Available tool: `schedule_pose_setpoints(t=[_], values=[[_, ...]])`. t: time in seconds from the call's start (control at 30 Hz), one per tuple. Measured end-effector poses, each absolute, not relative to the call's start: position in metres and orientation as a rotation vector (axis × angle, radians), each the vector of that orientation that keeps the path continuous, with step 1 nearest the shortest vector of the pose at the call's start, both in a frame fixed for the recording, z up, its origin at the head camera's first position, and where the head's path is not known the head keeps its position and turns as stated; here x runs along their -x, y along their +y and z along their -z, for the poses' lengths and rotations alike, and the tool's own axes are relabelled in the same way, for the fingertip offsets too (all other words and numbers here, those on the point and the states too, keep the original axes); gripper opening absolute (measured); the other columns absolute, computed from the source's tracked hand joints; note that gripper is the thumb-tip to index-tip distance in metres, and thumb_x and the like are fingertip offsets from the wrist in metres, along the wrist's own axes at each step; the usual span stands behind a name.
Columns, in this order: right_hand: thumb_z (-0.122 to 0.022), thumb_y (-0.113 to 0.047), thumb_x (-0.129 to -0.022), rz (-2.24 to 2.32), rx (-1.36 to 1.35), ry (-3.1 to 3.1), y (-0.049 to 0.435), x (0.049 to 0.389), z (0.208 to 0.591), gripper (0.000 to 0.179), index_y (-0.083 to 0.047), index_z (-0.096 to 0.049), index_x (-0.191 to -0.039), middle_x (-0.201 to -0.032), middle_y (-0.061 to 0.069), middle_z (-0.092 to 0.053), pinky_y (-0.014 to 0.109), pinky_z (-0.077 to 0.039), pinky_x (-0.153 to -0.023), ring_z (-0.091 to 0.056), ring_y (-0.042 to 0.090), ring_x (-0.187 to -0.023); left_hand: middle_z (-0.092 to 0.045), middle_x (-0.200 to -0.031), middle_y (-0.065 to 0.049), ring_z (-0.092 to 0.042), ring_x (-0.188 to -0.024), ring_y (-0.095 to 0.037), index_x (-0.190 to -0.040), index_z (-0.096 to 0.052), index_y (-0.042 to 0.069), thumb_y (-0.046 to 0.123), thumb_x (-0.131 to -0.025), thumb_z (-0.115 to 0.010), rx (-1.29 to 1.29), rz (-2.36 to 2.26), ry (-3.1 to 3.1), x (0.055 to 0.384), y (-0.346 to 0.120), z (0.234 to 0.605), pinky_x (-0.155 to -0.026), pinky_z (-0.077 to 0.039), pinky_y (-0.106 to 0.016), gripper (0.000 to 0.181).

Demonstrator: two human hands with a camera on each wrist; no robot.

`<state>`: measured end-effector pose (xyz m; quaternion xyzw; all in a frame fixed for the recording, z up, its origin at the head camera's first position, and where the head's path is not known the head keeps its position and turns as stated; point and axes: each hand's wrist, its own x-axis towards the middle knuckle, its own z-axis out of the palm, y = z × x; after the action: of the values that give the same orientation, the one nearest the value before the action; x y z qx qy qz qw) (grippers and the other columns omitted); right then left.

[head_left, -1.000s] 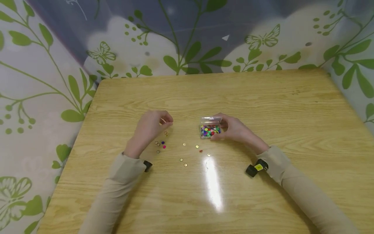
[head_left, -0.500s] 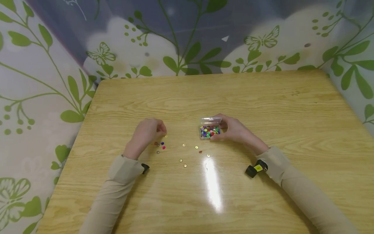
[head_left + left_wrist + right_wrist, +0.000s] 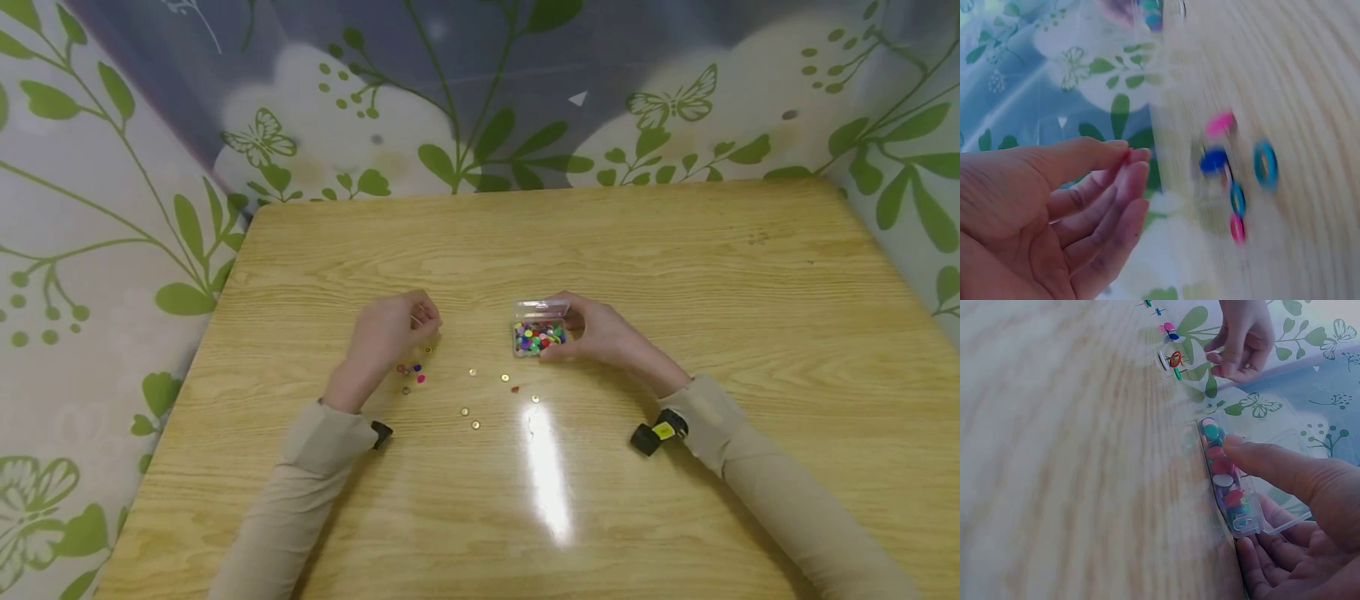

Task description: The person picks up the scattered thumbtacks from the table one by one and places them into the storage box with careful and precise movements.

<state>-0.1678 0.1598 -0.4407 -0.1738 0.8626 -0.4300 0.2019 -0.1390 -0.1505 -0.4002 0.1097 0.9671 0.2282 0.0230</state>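
Observation:
My left hand (image 3: 388, 333) is raised a little over the table, left of centre. Between its thumb and index finger it pinches a small red thumbtack (image 3: 1127, 156), mostly hidden by the fingertips. Below that hand lie several loose thumbtacks, among them a blue thumbtack (image 3: 417, 367) and a pink thumbtack (image 3: 421, 378). With thumb and fingers, my right hand (image 3: 606, 333) grips a small clear plastic box (image 3: 1246, 523) standing on the table. Its hinged lid (image 3: 542, 309) is up, and many coloured thumbtacks (image 3: 1222, 465) fill it.
More thumbtacks are scattered on the wooden table (image 3: 675, 267) between the hands, such as a brass-toned one (image 3: 476, 425) and a red one (image 3: 515, 389). A wall (image 3: 510, 83) with a leaf and butterfly pattern borders the table's far edge.
My left hand has dipped to the table, taken a thumbtack from beside the loose group and risen again, slightly away from me. The right hand and box have stayed put.

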Motion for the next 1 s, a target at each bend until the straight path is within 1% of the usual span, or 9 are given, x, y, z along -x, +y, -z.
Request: schedule_pose_setpoints(t=[0.13, 0.27, 0.47, 0.63, 0.7, 0.9, 1.0], values=[[-0.089, -0.025, -0.078, 1.201, 0.488, 2.408, 0.161, 0.168, 0.439, 0.074, -0.010, -0.053, -0.140, -0.131, 0.015, -0.064, 0.055, -0.042, -0.109, -0.059, 0.034, -0.124, -0.076, -0.090, -0.004, -0.071, -0.083, -0.020, -0.097, -0.072, 0.010, 0.019, -0.095, -0.071, -0.423, -0.832, 2.962, 0.139, -0.132, 0.397, -0.076, -0.056, -0.036, 0.010], [-0.089, -0.025, -0.079, 1.204, 0.490, 2.408, 0.160, 0.168, 0.440, 0.072, -0.010, -0.053, -0.140, -0.131, 0.014, -0.064, 0.055, -0.041, -0.110, -0.059, 0.035, -0.124, -0.075, -0.088, -0.002, -0.070, -0.081, -0.017, -0.098, -0.073, 0.010, 0.017, -0.095, -0.072, -0.543, -0.881, 2.931, 0.139, -0.110, 0.392, -0.075, -0.056, -0.033, 0.007], [-0.089, -0.024, -0.079, 1.217, 0.486, 2.402, 0.160, 0.167, 0.439, 0.071, -0.011, -0.054, -0.139, -0.133, 0.014, -0.063, 0.056, -0.040, -0.110, -0.059, 0.035, -0.125, -0.075, -0.087, 0.001, -0.069, -0.079, -0.012, -0.097, -0.075, 0.013, 0.017, -0.094, -0.074, -0.722, -0.890, 2.874, 0.139, -0.080, 0.388, -0.072, -0.055, -0.026, 0.005], [-0.088, -0.024, -0.080, 1.213, 0.506, 2.401, 0.160, 0.167, 0.438, 0.069, -0.012, -0.054, -0.139, -0.135, 0.013, -0.062, 0.056, -0.041, -0.109, -0.058, 0.035, -0.127, -0.074, -0.086, 0.004, -0.068, -0.077, -0.009, -0.096, -0.075, 0.016, 0.019, -0.093, -0.075, -0.781, -0.901, 2.865, 0.138, -0.068, 0.390, -0.068, -0.053, -0.023, 0.004], [-0.088, -0.024, -0.080, 1.216, 0.519, 2.400, 0.160, 0.167, 0.438, 0.068, -0.012, -0.055, -0.138, -0.135, 0.013, -0.062, 0.055, -0.042, -0.109, -0.057, 0.035, -0.127, -0.075, -0.088, 0.004, -0.068, -0.077, -0.009, -0.098, -0.076, 0.017, 0.018, -0.093, -0.075, -0.787, -0.885, 2.874, 0.138, -0.066, 0.392, -0.067, -0.053, -0.023, 0.005], [-0.089, -0.024, -0.080, 1.230, 0.538, 2.398, 0.161, 0.168, 0.441, 0.067, -0.013, -0.056, -0.137, -0.133, 0.013, -0.064, 0.056, -0.041, -0.109, -0.059, 0.035, -0.125, -0.077, -0.108, 0.003, -0.071, -0.083, -0.011, -0.109, -0.079, 0.019, 0.017, -0.095, -0.073, -0.736, -0.828, 2.869, 0.135, -0.070, 0.391, -0.064, -0.054, -0.024, 0.016], [-0.089, -0.023, -0.079, 1.235, 0.532, 2.403, 0.161, 0.168, 0.441, 0.068, -0.011, -0.056, -0.137, -0.132, 0.014, -0.064, 0.056, -0.040, -0.110, -0.059, 0.035, -0.124, -0.076, -0.107, 0.003, -0.071, -0.085, -0.012, -0.112, -0.077, 0.018, 0.019, -0.097, -0.071, -0.663, -0.845, 2.878, 0.135, -0.081, 0.386, -0.066, -0.055, -0.028, 0.016]])
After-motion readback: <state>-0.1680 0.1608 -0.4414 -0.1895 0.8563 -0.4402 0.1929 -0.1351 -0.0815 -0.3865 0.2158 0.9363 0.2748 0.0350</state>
